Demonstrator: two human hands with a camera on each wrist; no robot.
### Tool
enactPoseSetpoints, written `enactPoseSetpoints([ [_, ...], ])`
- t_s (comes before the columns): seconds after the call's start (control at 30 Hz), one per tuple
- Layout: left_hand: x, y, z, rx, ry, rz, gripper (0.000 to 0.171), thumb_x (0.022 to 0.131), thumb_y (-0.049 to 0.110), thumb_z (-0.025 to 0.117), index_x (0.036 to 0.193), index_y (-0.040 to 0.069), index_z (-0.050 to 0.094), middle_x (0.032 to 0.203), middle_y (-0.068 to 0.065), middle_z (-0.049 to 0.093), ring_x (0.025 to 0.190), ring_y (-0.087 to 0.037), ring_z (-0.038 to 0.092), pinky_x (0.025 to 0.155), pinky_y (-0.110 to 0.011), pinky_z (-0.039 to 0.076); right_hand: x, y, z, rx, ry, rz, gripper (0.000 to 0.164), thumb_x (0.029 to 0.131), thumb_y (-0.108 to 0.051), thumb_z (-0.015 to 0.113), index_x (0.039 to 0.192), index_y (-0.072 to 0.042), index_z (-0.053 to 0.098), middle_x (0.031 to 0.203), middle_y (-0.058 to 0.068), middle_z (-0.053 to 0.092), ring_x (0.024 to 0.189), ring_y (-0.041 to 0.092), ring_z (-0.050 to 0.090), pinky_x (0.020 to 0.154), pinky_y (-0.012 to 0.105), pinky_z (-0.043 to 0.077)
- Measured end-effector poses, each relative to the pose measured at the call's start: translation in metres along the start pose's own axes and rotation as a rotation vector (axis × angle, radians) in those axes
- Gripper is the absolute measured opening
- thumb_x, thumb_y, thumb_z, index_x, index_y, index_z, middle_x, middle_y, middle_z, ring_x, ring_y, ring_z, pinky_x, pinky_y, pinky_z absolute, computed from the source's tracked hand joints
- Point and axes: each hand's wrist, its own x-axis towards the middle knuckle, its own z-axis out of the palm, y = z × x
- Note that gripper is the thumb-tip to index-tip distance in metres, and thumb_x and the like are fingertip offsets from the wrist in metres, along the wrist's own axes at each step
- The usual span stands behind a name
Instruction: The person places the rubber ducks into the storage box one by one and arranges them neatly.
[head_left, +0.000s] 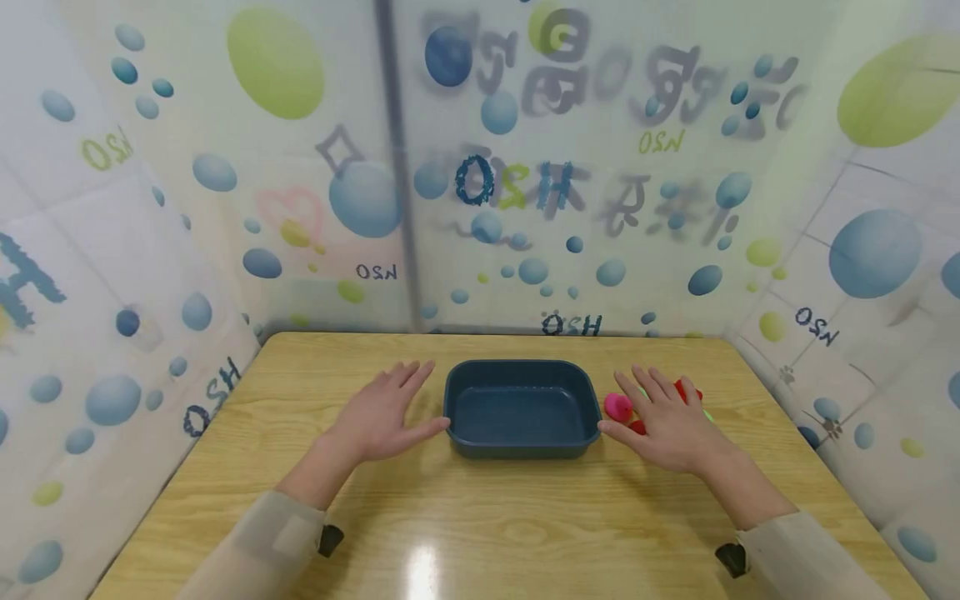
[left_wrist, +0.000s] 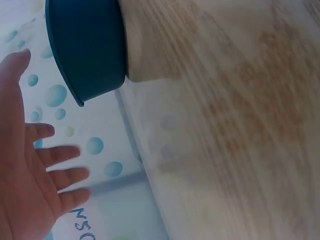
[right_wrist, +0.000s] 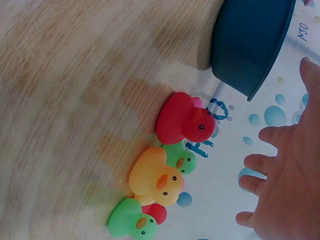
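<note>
A dark blue rectangular basin [head_left: 525, 450] stands on the wooden table, its inside bare in the head view. To its left my left hand [head_left: 382, 417] is held with fingers spread, the thumb tip right at the rim. My right hand [head_left: 667, 425] hovers on the other side, fingers straight and apart, partly hiding a group of rubber ducks. In the right wrist view a red duck [right_wrist: 175, 120], an orange duck [right_wrist: 150, 175] and a green duck [right_wrist: 125, 220] stand in front, with more behind them. Neither hand holds anything.
The wooden table [head_left: 480, 533] meets a patterned curtain [head_left: 480, 275] at the back, with similar sheets at left and right. A pink duck [head_left: 618, 407] shows between the basin and my right hand. Dark straps show at both cuffs.
</note>
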Motion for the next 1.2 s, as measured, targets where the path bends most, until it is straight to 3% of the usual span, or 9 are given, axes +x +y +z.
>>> enactPoseSetpoints([
  [0.17, 0.007, -0.003, 0.007, -0.093, -0.103, 0.003, 0.101, 0.102, 0.081, 0.051, 0.177, 0.021, 0.022, 0.156, -0.021, 0.063, 0.125, -0.043, 0.073, 0.098, -0.06, 0.059, -0.001, 0.0, 0.0, -0.003, 0.005, -0.004, 0.097, 0.104, -0.074, 0.055, 0.173, -0.01, 0.034, 0.178, 0.028, 0.026, 0.163, 0.055, 0.021, 0.123, 0.083, 0.006],
  [0.33, 0.014, -0.001, 0.013, -0.149, -0.166, -0.006, 0.101, 0.101, 0.082, 0.051, 0.178, 0.024, 0.019, 0.155, -0.015, 0.066, 0.119, -0.039, 0.076, 0.085, -0.053, 0.061, -0.001, 0.0, 0.0, -0.007, -0.003, 0.012, 0.096, 0.103, -0.075, 0.054, 0.173, -0.011, 0.034, 0.178, 0.028, 0.026, 0.162, 0.056, 0.022, 0.123, 0.083, 0.005],
  [0.4, 0.016, -0.001, 0.015, -0.153, -0.176, -0.006, 0.1, 0.102, 0.081, 0.051, 0.178, 0.025, 0.017, 0.155, -0.015, 0.065, 0.125, -0.04, 0.073, 0.086, -0.052, 0.061, -0.001, 0.0, 0.0, -0.009, -0.006, 0.018, 0.096, 0.103, -0.075, 0.054, 0.173, -0.011, 0.034, 0.179, 0.028, 0.025, 0.163, 0.056, 0.022, 0.124, 0.082, 0.004],
  [0.57, 0.02, 0.0, 0.022, -0.161, -0.183, -0.012, 0.101, 0.101, 0.082, 0.051, 0.178, 0.028, 0.014, 0.159, -0.014, 0.062, 0.12, -0.038, 0.075, 0.076, -0.046, 0.059, -0.001, 0.001, 0.0, -0.022, 0.001, 0.022, 0.096, 0.103, -0.075, 0.054, 0.172, -0.011, 0.035, 0.178, 0.028, 0.025, 0.161, 0.057, 0.024, 0.124, 0.082, 0.006],
  [0.77, 0.021, 0.001, 0.026, -0.16, -0.181, -0.017, 0.103, 0.1, 0.083, 0.051, 0.179, 0.028, 0.013, 0.162, -0.014, 0.059, 0.127, -0.038, 0.073, 0.087, -0.049, 0.06, -0.003, 0.003, -0.001, -0.032, 0.017, 0.015, 0.094, 0.104, -0.074, 0.054, 0.171, -0.01, 0.038, 0.177, 0.028, 0.027, 0.159, 0.058, 0.029, 0.123, 0.082, 0.009],
  [0.9, 0.02, 0.001, 0.027, -0.181, -0.197, -0.028, 0.102, 0.101, 0.083, 0.051, 0.179, 0.029, 0.012, 0.16, -0.015, 0.061, 0.128, -0.038, 0.072, 0.086, -0.049, 0.06, -0.005, 0.007, -0.002, -0.026, 0.049, 0.002, 0.085, 0.107, -0.067, 0.056, 0.167, -0.008, 0.044, 0.174, 0.029, 0.032, 0.155, 0.059, 0.035, 0.122, 0.08, 0.014],
  [1.2, 0.021, 0.001, 0.028, -0.18, -0.194, -0.034, 0.103, 0.1, 0.084, 0.05, 0.178, 0.03, 0.013, 0.158, -0.017, 0.062, 0.127, -0.037, 0.073, 0.097, -0.053, 0.059, -0.01, 0.026, -0.003, 0.049, 0.154, -0.007, 0.06, 0.109, -0.044, 0.066, 0.153, -0.003, 0.059, 0.158, 0.029, 0.054, 0.146, 0.055, 0.047, 0.118, 0.076, 0.032],
])
